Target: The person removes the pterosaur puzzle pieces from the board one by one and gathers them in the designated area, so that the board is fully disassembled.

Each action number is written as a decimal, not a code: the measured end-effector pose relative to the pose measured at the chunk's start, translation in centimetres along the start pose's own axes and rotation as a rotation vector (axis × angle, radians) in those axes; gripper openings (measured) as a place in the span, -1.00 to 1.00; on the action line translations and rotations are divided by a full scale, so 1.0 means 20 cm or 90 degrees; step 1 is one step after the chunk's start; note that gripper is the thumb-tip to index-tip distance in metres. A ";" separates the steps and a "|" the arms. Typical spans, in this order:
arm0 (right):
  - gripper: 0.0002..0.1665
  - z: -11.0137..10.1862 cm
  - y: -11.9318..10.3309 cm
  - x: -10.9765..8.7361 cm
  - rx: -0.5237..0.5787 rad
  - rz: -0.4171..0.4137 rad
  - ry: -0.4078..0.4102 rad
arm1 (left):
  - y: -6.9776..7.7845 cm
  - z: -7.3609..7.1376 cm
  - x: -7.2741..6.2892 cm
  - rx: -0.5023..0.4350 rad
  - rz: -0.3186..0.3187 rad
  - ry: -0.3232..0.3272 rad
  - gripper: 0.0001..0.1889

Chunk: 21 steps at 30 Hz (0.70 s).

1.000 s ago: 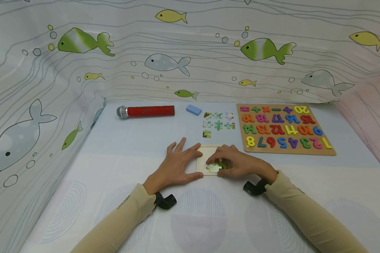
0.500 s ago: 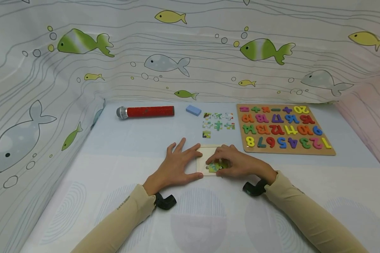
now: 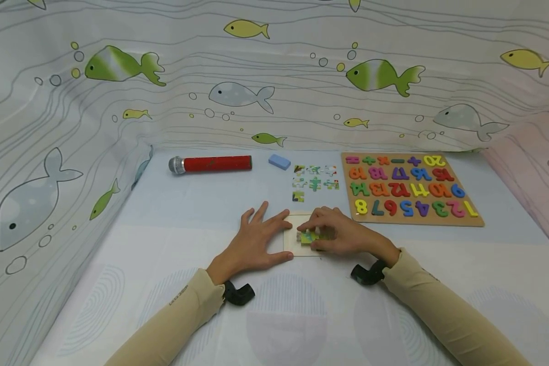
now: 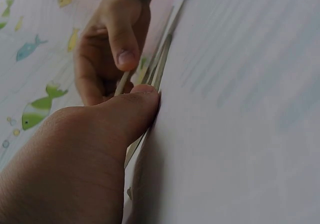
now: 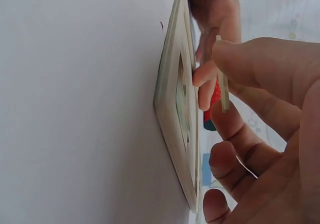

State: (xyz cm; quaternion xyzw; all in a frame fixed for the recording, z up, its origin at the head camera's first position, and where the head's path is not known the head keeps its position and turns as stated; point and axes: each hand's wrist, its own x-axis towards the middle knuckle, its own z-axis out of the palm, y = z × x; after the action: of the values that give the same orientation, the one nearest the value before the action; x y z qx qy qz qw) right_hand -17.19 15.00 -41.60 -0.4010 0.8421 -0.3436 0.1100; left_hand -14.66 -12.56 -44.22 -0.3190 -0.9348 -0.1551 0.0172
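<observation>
A small pale wooden puzzle board [image 3: 297, 249] lies flat on the table between the hands. My left hand [image 3: 254, 237] rests on its left side, fingers spread, with fingertips at the upper left edge and thumb at the lower left corner. Just above the board, my right hand [image 3: 337, 231] pinches a green jigsaw piece [image 3: 307, 238] between thumb and finger. In the right wrist view the piece [image 5: 224, 86] is seen edge-on, apart from the board [image 5: 165, 109]. A greenish picture shows inside the board's frame there; the right hand hides much of the board in the head view.
Several loose jigsaw pieces [image 3: 315, 183] lie in rows behind the board. A blue block [image 3: 279, 162] and a red microphone [image 3: 217, 163] lie farther back. At the right is a wooden number board [image 3: 409, 220]. A fish-patterned cloth [image 3: 302, 122] rises behind and beside the table.
The jigsaw piece has risen slightly and tilted in my right hand's pinch, after hovering low over the board. My left hand stays on the board. The head view has tipped up a little.
</observation>
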 end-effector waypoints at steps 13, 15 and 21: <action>-0.49 -0.02 0.02 0.00 0.017 0.010 0.051 | 0.00 0.00 0.00 0.011 0.001 0.012 -0.33; -0.49 -0.02 0.01 0.00 0.022 0.014 0.053 | 0.00 0.00 0.00 0.009 0.001 0.011 -0.33; -0.52 -0.06 0.03 -0.01 0.024 0.018 0.079 | 0.00 0.01 -0.01 0.005 -0.004 0.003 -0.33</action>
State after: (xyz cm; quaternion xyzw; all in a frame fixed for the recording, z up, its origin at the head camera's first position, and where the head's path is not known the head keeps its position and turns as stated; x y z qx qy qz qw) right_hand -18.06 15.98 -41.15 -0.3650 0.8461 -0.3820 0.0701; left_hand -14.55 -12.64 -44.40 -0.3153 -0.9366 -0.1519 0.0203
